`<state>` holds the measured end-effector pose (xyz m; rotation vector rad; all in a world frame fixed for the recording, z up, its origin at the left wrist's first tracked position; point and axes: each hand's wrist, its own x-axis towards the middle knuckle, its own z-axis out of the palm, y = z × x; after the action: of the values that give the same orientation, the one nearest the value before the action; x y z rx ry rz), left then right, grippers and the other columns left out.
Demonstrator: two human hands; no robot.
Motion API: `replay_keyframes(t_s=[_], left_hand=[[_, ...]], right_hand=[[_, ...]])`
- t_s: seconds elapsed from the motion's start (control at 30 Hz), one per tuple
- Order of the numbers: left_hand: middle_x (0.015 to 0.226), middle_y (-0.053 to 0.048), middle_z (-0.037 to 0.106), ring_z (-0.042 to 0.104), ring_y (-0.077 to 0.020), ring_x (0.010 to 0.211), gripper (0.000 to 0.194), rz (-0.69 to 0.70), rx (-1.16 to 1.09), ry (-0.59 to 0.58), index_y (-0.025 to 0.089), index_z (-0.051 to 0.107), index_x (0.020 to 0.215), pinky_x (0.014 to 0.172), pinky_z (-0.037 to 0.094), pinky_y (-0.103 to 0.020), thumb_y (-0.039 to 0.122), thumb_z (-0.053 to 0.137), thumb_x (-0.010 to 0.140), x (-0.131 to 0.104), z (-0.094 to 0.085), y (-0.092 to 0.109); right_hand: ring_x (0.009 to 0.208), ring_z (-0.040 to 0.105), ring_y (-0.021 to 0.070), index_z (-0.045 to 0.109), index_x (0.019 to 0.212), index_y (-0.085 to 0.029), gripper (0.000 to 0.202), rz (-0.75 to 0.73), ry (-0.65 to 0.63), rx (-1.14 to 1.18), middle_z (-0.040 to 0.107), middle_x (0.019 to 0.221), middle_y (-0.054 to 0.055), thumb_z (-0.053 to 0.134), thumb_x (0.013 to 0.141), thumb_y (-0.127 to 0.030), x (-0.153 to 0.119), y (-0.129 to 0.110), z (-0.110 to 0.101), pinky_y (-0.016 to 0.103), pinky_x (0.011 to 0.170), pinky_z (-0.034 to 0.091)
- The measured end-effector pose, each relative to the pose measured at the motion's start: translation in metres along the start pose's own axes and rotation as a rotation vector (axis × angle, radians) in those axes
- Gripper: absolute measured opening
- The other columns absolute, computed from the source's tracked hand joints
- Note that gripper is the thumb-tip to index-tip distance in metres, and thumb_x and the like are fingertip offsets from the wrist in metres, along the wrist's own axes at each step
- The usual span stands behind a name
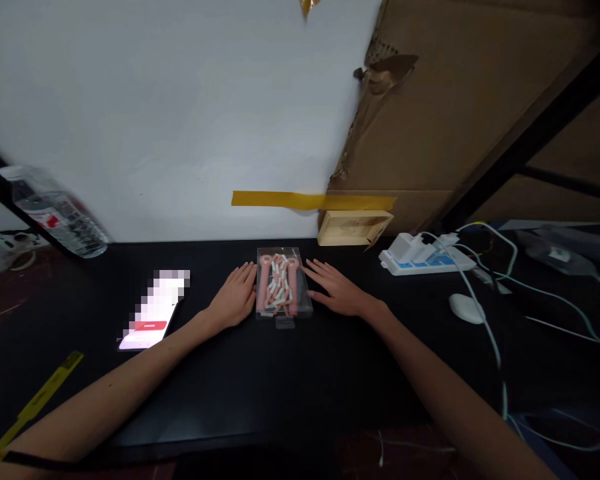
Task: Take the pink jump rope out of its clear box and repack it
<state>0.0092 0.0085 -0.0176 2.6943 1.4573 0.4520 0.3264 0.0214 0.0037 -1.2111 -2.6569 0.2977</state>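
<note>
Between my hands on the black table lies a clear plastic box. Inside it is a pink and white beaded jump rope, its two pink handles along the sides and the beads bunched in the middle. My left hand rests flat at the box's left side, fingers stretched out and pointing away from me. At the right side my right hand lies with its fingers spread, the tips near or against the box wall. Neither hand grips anything. A small clear tab sticks out at the box's near edge.
A lit phone lies left of my left hand, with a water bottle behind it. A shallow wooden box leans at the back. To the right are a white power strip, a mouse and loose cables.
</note>
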Motion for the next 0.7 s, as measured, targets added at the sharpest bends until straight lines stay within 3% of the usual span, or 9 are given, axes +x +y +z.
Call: replay_keyframes(t_s=[0.5,0.7], left_hand=[[0.156,-0.022,0.036,0.027,-0.0296,0.149,0.055,-0.022,0.014,-0.012,0.004,0.038,0.146,0.12,0.025,-0.049,0.024,0.034,0.095,0.001,-0.002,0.003],[0.156,-0.021,0.036,0.027,-0.0288,0.149,0.055,-0.019,0.016,-0.013,0.006,0.038,0.147,0.119,0.026,-0.05,0.025,0.033,0.096,0.001,-0.001,0.003]], right_hand=[[0.15,0.026,0.0302,0.035,0.155,-0.019,0.058,0.084,0.084,-0.14,0.032,0.161,0.012,0.027,0.104,-0.046,0.007,-0.004,0.018,0.054,0.12,0.026],[0.15,0.025,0.0298,0.031,0.156,-0.025,0.057,0.073,0.075,-0.098,0.03,0.162,0.009,0.031,0.104,-0.048,0.005,-0.001,0.017,0.057,0.12,0.026]])
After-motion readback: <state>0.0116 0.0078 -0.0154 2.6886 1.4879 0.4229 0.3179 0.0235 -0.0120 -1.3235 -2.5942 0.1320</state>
